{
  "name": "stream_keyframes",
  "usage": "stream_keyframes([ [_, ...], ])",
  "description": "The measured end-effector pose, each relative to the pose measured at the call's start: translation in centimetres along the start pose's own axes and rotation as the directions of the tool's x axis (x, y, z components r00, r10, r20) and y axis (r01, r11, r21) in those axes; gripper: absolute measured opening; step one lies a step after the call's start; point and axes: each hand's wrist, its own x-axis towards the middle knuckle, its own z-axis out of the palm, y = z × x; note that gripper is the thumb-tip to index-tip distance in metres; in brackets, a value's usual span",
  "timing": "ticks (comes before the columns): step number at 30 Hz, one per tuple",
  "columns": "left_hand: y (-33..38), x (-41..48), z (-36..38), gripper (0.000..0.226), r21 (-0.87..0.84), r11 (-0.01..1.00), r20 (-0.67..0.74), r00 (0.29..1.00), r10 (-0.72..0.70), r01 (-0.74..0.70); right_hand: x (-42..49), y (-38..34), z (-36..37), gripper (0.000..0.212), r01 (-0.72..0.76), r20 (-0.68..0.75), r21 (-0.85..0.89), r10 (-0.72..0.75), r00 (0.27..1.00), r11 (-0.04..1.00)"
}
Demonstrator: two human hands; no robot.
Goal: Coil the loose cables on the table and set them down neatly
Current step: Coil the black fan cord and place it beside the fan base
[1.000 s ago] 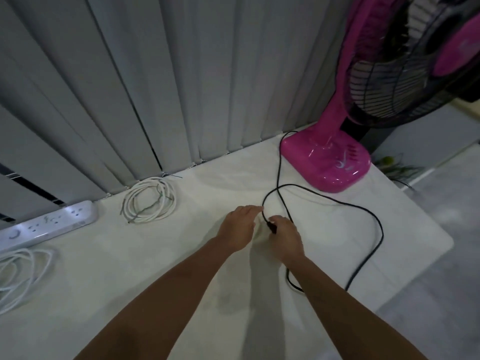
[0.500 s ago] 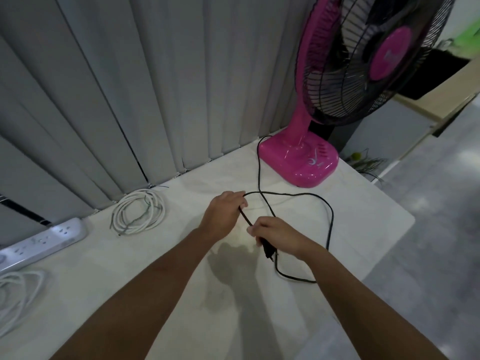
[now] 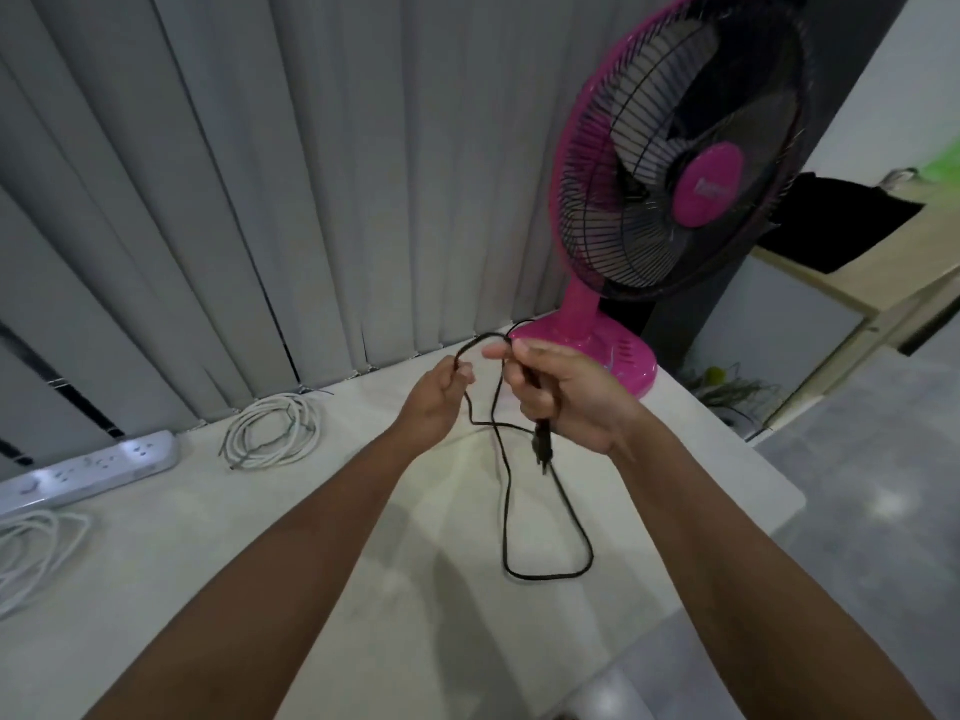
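Head cam: I had my right hand (image 3: 566,394) closed around the fan's black cord (image 3: 506,491) near the plug (image 3: 543,449), plug dangling, to anchor the coil. My left hand (image 3: 441,394) pinched the next stretch, both raised above the table (image 3: 363,589), one loop hanging down onto it.

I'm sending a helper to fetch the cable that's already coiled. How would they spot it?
Find the pink fan, then look left along the blinds. The coiled white cable lies by the power strip; unlike the black cord, nobody holds it.
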Motion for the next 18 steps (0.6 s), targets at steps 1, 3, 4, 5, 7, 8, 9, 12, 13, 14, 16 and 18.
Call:
stream_keyframes([
  [1,0.7,0.0,1.1,0.016,-0.049,0.996,0.008,0.997,-0.071,0.071,-0.4,-1.0,-0.5,0.029,0.031,0.002,0.022,-0.031,1.000,0.999],
  [3,1.8,-0.3,3.8,0.016,-0.125,0.971,0.070,0.978,-0.194,0.202,-1.3,-3.1,-1.9,0.027,0.104,-0.005,0.066,-0.104,0.995,0.992],
  [4,2.0,-0.6,5.4,0.016,-0.104,0.965,0.117,0.966,-0.229,0.241,-1.8,-4.2,-2.9,0.027,0.149,-0.011,0.089,-0.148,0.989,0.985],
  [5,2.2,-1.1,7.0,0.016,-0.025,0.965,0.157,0.954,-0.255,0.262,-2.3,-5.2,-3.9,0.026,0.196,-0.017,0.105,-0.196,0.981,0.975],
  [7,2.3,-2.5,9.8,0.019,0.125,0.947,0.199,0.927,-0.318,0.297,-3.2,-7.0,-6.3,0.026,0.274,-0.034,0.088,-0.272,0.962,0.958],
  [8,2.3,-3.2,11.0,0.018,0.147,0.945,0.206,0.925,-0.319,0.293,-3.7,-7.5,-7.5,0.026,0.292,-0.046,0.057,-0.290,0.956,0.955],
  [9,2.3,-3.8,12.0,0.014,0.192,0.946,0.203,0.933,-0.298,0.260,-4.1,-7.6,-8.6,0.026,0.297,-0.062,0.023,-0.295,0.953,0.955],
  [12,3.6,-5.3,13.6,0.013,0.540,0.840,0.200,0.961,-0.191,0.054,-4.6,-6.4,-10.8,0.025,0.255,-0.121,-0.145,-0.273,0.954,0.956],
  [13,4.6,-5.6,13.9,0.017,0.625,0.780,0.221,0.964,-0.151,-0.020,-4.6,-5.6,-11.2,0.025,0.224,-0.138,-0.253,-0.264,0.955,0.941],
  [14,5.7,-5.8,13.8,0.018,0.671,0.735,0.250,0.962,-0.106,-0.093,-4.4,-4.8,-11.4,0.025,0.188,-0.148,-0.379,-0.260,0.954,0.906],
  [16,8.0,-5.7,13.2,0.016,0.694,0.689,0.285,0.958,0.005,-0.210,-3.8,-3.3,-11.9,0.025,0.121,-0.148,-0.574,-0.248,0.957,0.810],
  [18,9.9,-5.3,11.6,0.012,0.667,0.708,0.220,0.969,0.112,-0.233,-3.3,-2.1,-12.1,0.025,0.062,-0.135,-0.654,-0.197,0.971,0.754],
])
